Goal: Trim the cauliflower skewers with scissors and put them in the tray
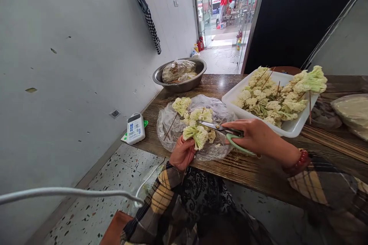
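Observation:
My left hand (pixel 182 152) is closed around the stem end of a cauliflower floret (pixel 196 134), and a thin stick runs down beside the fingers. My right hand (pixel 253 136) grips scissors with pale green handles (pixel 237 143). Their blades reach left to the top of the held floret, close to other cauliflower pieces (pixel 202 114) behind it. Under these pieces a crumpled clear plastic bag (pixel 166 118) is spread on the table. Another floret (pixel 181 105) on a thin skewer (pixel 170 127) lies on the bag's left part.
At the right, a white tray (pixel 293 132) holds several skewered cauliflower pieces. Loose skewers (pixel 336 141) lie beside it, near a plastic bag (pixel 352 113). A metal basin (pixel 184 86) with bagged contents stands at the back left. A white box-shaped device (pixel 135 128) sits at the table's left edge.

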### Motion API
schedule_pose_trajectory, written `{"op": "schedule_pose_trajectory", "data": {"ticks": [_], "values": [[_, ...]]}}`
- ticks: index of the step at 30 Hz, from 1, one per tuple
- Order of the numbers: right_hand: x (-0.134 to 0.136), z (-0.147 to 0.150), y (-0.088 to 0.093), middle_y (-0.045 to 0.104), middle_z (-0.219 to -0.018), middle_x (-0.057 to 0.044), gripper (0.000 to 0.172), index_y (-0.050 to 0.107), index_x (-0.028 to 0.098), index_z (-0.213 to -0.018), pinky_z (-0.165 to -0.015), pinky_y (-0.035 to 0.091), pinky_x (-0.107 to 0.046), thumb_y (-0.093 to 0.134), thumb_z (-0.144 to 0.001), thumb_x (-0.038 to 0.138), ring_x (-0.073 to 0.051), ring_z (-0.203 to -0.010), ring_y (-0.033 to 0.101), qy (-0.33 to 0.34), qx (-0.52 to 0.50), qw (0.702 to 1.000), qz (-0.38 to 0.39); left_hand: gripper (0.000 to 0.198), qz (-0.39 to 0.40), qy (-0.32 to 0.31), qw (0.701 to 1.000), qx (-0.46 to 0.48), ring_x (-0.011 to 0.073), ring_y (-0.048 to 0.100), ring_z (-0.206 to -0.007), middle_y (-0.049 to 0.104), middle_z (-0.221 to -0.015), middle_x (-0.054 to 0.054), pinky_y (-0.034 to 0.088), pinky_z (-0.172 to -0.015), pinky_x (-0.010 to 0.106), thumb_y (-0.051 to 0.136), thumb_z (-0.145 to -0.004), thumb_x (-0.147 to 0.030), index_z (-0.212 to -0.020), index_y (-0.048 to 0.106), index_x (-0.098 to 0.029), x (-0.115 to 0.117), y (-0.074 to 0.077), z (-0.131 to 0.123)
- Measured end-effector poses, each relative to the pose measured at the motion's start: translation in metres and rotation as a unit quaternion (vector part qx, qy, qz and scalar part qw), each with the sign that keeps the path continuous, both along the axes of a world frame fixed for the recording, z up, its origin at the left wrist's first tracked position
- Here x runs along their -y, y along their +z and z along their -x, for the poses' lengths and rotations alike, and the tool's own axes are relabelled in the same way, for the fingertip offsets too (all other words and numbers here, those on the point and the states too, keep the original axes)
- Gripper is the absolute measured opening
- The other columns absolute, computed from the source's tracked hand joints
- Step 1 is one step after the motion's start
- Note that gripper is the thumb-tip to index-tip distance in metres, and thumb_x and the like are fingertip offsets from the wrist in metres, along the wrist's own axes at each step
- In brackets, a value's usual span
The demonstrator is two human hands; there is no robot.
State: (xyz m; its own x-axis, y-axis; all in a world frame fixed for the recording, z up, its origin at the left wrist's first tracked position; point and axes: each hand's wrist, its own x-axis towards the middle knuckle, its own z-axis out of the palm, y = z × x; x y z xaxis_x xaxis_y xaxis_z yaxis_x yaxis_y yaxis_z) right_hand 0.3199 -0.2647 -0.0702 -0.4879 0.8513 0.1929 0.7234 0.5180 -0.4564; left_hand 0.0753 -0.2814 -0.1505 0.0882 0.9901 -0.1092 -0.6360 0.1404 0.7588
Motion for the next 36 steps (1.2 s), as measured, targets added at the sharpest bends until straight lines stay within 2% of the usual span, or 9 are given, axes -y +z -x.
{"op": "schedule_pose_trajectory", "data": {"ticks": [5, 9, 13, 16, 20, 25, 28, 32, 36], "values": [[0.000, 0.005, 0.004, 0.064, -0.067, 0.002, 0.049, 0.073, 0.021, -0.114, -0.057, 0.039, -0.025, 0.071, -0.074, 0.048, -0.013, -0.062, 0.053, -0.003, -0.139, 0.981, 0.133, 0.041, -0.008, -0.031, 0.999, -0.011, 0.0303, 0.059, -0.119, 0.073, -0.105, 0.011, 0.045, -0.105, 0.042, 0.077, -0.062, -0.014, -0.102, 0.069, -0.014, 0.002, 0.004, -0.002], [0.000, 0.002, 0.019, 0.058, -0.063, 0.003, 0.060, 0.070, 0.019, -0.118, -0.053, 0.035, -0.025, 0.072, -0.070, 0.055, -0.012, -0.058, 0.049, -0.039, -0.212, 0.965, 0.151, 0.043, -0.011, -0.029, 0.999, -0.010, 0.0310, 0.059, -0.119, 0.073, -0.107, 0.011, 0.044, -0.105, 0.043, 0.078, -0.061, -0.015, -0.104, 0.069, -0.014, 0.002, 0.004, -0.002], [0.002, -0.014, 0.022, 0.064, -0.065, 0.002, 0.059, 0.071, 0.020, -0.117, -0.051, 0.038, -0.026, 0.072, -0.070, 0.056, -0.014, -0.057, 0.053, -0.089, -0.167, 0.977, 0.098, 0.045, -0.010, -0.037, 0.999, 0.002, 0.0316, 0.059, -0.118, 0.072, -0.108, 0.011, 0.044, -0.104, 0.045, 0.080, -0.059, -0.017, -0.102, 0.069, -0.015, 0.003, 0.000, 0.000], [0.007, -0.029, 0.014, 0.074, -0.088, -0.002, 0.052, 0.071, 0.024, -0.116, -0.061, 0.048, -0.030, 0.071, -0.072, 0.052, -0.022, -0.073, 0.065, -0.099, -0.124, 0.986, 0.054, 0.049, -0.012, -0.031, 0.999, 0.016, 0.0313, 0.059, -0.119, 0.072, -0.108, 0.011, 0.044, -0.105, 0.044, 0.081, -0.058, -0.017, -0.106, 0.068, -0.017, 0.004, -0.001, 0.000], [0.014, -0.042, 0.003, 0.072, -0.112, -0.006, 0.050, 0.067, 0.027, -0.122, -0.068, 0.053, -0.034, 0.066, -0.078, 0.050, -0.029, -0.094, 0.068, -0.097, -0.040, 0.994, 0.013, 0.057, -0.014, -0.021, 0.999, 0.037, 0.0296, 0.058, -0.121, 0.073, -0.107, 0.009, 0.043, -0.106, 0.041, 0.081, -0.057, -0.014, -0.112, 0.066, -0.019, 0.005, 0.001, -0.002], [0.022, -0.037, 0.003, 0.072, -0.105, -0.007, 0.050, 0.063, 0.024, -0.126, -0.063, 0.051, -0.032, 0.061, -0.082, 0.048, -0.024, -0.083, 0.069, -0.083, 0.085, 0.990, -0.077, 0.060, -0.005, -0.013, 0.999, 0.047, 0.0289, 0.058, -0.120, 0.072, -0.110, 0.009, 0.043, -0.107, 0.041, 0.081, -0.058, -0.013, -0.116, 0.064, -0.019, 0.005, 0.003, -0.001], [0.025, -0.032, 0.003, 0.072, -0.105, -0.008, 0.048, 0.064, 0.022, -0.124, -0.062, 0.050, -0.032, 0.060, -0.084, 0.047, -0.024, -0.083, 0.069, -0.106, 0.098, 0.984, -0.107, 0.060, -0.002, -0.003, 0.999, 0.047, 0.0284, 0.059, -0.120, 0.071, -0.112, 0.008, 0.044, -0.107, 0.041, 0.080, -0.060, -0.013, -0.117, 0.063, -0.020, 0.006, 0.004, 0.001], [0.028, -0.029, 0.000, 0.071, -0.113, -0.009, 0.049, 0.064, 0.019, -0.123, -0.076, 0.053, -0.037, 0.060, -0.084, 0.047, -0.028, -0.097, 0.067, -0.130, 0.033, 0.990, -0.054, 0.059, 0.002, -0.002, 0.999, 0.050, 0.0293, 0.059, -0.119, 0.071, -0.112, 0.009, 0.045, -0.105, 0.042, 0.078, -0.061, -0.013, -0.117, 0.063, -0.020, 0.006, 0.003, 0.004], [0.033, -0.025, -0.006, 0.075, -0.103, -0.006, 0.050, 0.065, 0.019, -0.123, -0.076, 0.054, -0.034, 0.062, -0.082, 0.049, -0.026, -0.092, 0.069, -0.119, -0.070, 0.989, 0.044, 0.055, 0.005, 0.004, 0.999, 0.043, 0.0292, 0.058, -0.121, 0.071, -0.113, 0.008, 0.046, -0.104, 0.041, 0.076, -0.063, -0.012, -0.116, 0.063, -0.020, 0.005, 0.001, 0.006]]}}
